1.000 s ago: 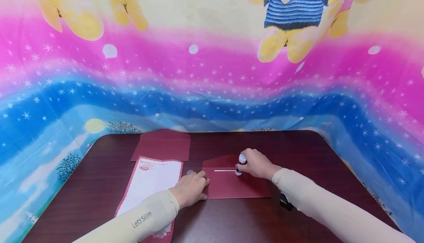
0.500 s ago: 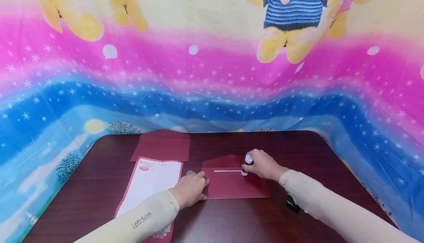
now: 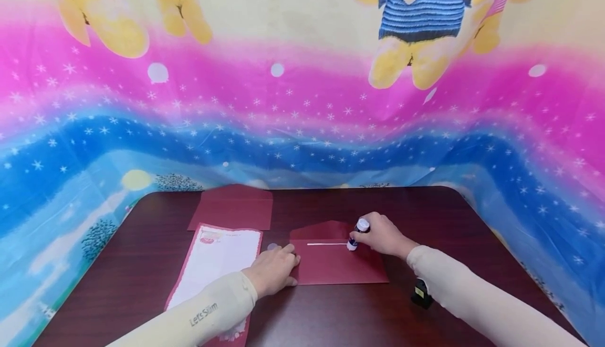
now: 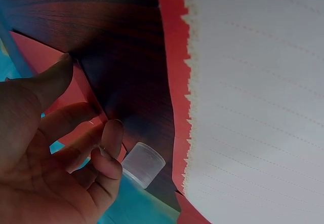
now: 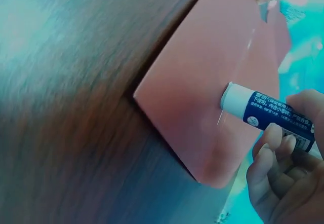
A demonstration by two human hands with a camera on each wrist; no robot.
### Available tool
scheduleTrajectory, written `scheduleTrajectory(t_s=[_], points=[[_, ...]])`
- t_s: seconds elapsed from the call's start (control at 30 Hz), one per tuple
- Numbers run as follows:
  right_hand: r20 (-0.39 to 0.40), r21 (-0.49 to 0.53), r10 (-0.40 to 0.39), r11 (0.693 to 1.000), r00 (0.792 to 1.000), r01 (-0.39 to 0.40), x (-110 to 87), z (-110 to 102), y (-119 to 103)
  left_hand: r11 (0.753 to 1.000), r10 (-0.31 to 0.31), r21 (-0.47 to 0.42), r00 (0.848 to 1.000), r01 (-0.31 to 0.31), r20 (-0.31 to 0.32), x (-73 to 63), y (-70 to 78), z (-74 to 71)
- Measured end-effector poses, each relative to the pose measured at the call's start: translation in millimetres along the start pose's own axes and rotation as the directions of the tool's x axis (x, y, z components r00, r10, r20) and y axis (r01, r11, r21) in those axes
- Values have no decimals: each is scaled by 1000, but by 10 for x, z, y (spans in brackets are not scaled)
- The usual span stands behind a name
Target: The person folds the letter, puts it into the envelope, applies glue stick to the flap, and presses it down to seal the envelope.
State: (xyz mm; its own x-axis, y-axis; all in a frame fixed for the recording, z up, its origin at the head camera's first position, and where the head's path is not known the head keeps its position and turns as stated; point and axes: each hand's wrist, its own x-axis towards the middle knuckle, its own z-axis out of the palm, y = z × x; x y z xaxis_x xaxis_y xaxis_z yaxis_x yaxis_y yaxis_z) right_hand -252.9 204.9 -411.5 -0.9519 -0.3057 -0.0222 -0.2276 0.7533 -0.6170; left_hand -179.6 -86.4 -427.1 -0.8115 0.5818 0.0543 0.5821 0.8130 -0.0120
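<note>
My right hand [image 3: 382, 235] grips a glue stick [image 3: 360, 234], with its white end down on a dark red envelope [image 3: 342, 268]. In the right wrist view, the glue stick [image 5: 278, 115] has a navy label and the fingers curl round it. A thin white line [image 3: 326, 244] runs across the envelope below its raised flap, up to the glue stick. My left hand [image 3: 274, 270] rests at the envelope's left edge, thumb and fingertips touching it, fingers loosely bent. Beside those fingers sits a clear cap [image 4: 145, 164], partly hidden in the head view.
A sheet of white letter paper [image 3: 222, 263] with a red border lies on the left, partly under my left sleeve. Another red envelope [image 3: 231, 213] lies behind it at the table's back edge. A small black object [image 3: 420, 294] shows below my right wrist. A printed cloth hangs around the table [image 3: 321, 315].
My right hand has slid the glue stick to the right along the envelope, and more of the white line shows to its left. The left hand has stayed in place.
</note>
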Motion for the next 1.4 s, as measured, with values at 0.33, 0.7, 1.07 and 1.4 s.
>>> scheduleTrajectory(t_s=[0.33, 0.7, 1.07, 1.4], points=[[-23, 224, 157, 963, 987, -148, -58, -111, 98, 1000, -3, -3, 1000, 3, 6, 2, 29, -29], [10, 436, 211, 879, 977, -194, -172, -96, -34, 998, -25, -65, 999, 27, 25, 14, 4, -101], [111, 555, 216, 796, 970, -241, -311, -36, -126, 967, -111, -232, 994, 104, -16, 86, -29, -53], [185, 689, 152, 684, 971, -239, -431, -21, -265, 764, -281, -615, 959, 196, -45, 134, 37, -180]])
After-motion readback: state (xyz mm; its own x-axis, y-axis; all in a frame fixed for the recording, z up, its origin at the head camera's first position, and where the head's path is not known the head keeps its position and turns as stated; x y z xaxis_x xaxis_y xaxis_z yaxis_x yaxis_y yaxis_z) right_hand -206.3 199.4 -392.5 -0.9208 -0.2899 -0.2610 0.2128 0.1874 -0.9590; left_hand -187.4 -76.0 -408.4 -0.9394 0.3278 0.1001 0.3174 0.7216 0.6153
